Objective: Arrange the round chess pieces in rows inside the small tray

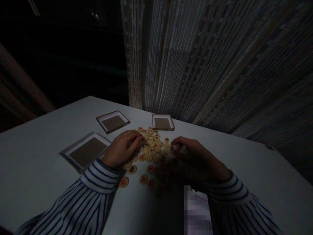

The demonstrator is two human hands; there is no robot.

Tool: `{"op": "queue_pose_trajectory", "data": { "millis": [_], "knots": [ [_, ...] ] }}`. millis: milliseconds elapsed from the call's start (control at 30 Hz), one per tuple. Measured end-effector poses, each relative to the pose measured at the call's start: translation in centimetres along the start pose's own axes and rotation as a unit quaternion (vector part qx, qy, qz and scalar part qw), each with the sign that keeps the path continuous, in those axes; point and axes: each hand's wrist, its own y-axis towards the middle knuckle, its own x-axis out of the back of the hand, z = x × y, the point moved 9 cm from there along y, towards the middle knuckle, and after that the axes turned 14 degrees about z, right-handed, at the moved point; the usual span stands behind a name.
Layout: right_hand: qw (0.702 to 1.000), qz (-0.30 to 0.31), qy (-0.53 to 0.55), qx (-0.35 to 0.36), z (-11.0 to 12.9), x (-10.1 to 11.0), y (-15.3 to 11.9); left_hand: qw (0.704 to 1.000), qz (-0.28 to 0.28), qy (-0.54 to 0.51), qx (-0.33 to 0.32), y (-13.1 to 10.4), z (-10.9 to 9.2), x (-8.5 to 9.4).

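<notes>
Round wooden Chinese chess pieces (151,143) lie in a loose heap on the white table, some with red or black characters facing up, others blank side up. At the heap's left edge is my left hand (122,147), thumb and fingers pinched on a blank-looking piece (145,138). My right hand (195,155) is at the heap's right side with its fingers curled around a chess piece (173,147). Pieces nearer me, between the wrists, sit in deep shadow and are hard to make out.
Three shallow open boxes or lids stand on the white table (44,137): a large one (69,160) by my left forearm, one (127,123) behind my left hand, another (172,125) at the back. A striped curtain (166,65) hangs beyond the far edge.
</notes>
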Motion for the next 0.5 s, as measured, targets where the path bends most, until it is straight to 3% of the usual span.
{"op": "queue_pose_trajectory", "data": {
  "millis": [200,500],
  "knots": [
    [0.999,0.001,-0.024,0.027,-0.1,-0.4,0.0,1.000,-0.001,-0.002,0.007,0.0,0.2,0.0],
    [0.994,0.037,-0.090,-0.048,-1.5,-1.3,0.3,1.000,-0.002,0.006,0.009,-0.1,0.2,0.2]
  ]
}}
